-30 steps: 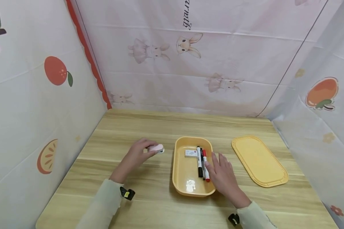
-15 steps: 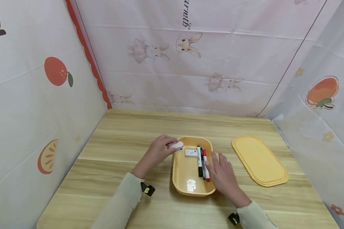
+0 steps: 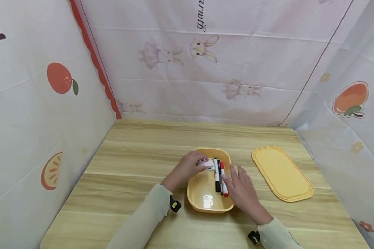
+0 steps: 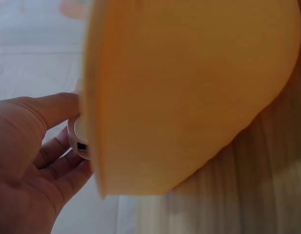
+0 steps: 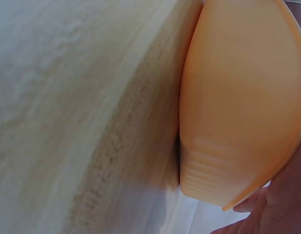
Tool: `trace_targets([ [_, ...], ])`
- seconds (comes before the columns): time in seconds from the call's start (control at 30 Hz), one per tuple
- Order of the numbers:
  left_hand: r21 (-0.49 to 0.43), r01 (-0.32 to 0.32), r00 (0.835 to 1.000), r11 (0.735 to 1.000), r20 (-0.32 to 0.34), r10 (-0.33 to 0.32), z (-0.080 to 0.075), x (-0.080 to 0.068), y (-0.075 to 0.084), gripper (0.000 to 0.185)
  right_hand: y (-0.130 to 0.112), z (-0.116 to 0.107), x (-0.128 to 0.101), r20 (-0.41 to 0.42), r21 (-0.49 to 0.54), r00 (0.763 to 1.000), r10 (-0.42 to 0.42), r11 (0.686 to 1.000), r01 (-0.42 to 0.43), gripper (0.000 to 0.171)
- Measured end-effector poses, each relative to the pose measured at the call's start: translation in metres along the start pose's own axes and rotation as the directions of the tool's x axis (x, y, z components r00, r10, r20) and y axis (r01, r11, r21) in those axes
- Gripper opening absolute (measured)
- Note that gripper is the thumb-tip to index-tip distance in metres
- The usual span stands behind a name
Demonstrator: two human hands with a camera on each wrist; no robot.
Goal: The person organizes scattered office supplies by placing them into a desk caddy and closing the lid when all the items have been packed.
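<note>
A yellow plastic tray [image 3: 195, 192] sits mid-table, holding a black marker [image 3: 216, 176], a red marker [image 3: 223, 180] and a white eraser largely hidden under my left hand. My left hand [image 3: 190, 166] reaches over the tray's left rim, pinching a small pale pink object [image 3: 206, 163] just inside the tray's far end; the left wrist view shows this object [image 4: 80, 139] between thumb and fingers beside the tray's outer wall [image 4: 189, 87]. My right hand [image 3: 241, 188] rests with straight fingers on the tray's right rim [image 5: 238, 112].
A matching yellow lid [image 3: 282, 174] lies flat to the right of the tray. Printed fabric walls close in the wooden table [image 3: 137, 155] on the left, back and right.
My left hand has carried the pink object rightward from the bare table to over the tray's far end. The right hand has stayed on the tray's rim.
</note>
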State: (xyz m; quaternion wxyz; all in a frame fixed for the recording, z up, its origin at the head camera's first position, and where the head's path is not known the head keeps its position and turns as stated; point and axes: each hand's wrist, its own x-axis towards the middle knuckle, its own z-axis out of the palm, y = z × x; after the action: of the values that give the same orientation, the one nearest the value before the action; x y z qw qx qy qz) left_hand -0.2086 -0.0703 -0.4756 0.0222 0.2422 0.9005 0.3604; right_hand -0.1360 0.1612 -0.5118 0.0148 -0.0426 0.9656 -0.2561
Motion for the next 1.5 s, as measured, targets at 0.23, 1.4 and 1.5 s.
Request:
trace_targets([
  [0.23, 0.117, -0.052, 0.999, 0.992, 0.017, 0.05, 0.018, 0.011, -0.004, 0.02, -0.001, 0.0, 0.001, 0.036, 0.048, 0.999, 0.023, 0.999, -0.025, 0.075],
  [1.4, 0.438, -0.085, 0.996, 0.895, 0.069, 0.06, 0.034, 0.014, -0.007, 0.032, -0.003, -0.004, -0.001, 0.03, 0.055, 0.999, 0.03, 0.998, -0.032, 0.076],
  [1.5, 0.425, -0.093, 0.995, 0.901, 0.061, 0.074, 0.032, 0.014, -0.003, 0.034, -0.002, -0.006, -0.001, 0.013, 0.039, 1.0, 0.023, 0.999, -0.023, 0.08],
])
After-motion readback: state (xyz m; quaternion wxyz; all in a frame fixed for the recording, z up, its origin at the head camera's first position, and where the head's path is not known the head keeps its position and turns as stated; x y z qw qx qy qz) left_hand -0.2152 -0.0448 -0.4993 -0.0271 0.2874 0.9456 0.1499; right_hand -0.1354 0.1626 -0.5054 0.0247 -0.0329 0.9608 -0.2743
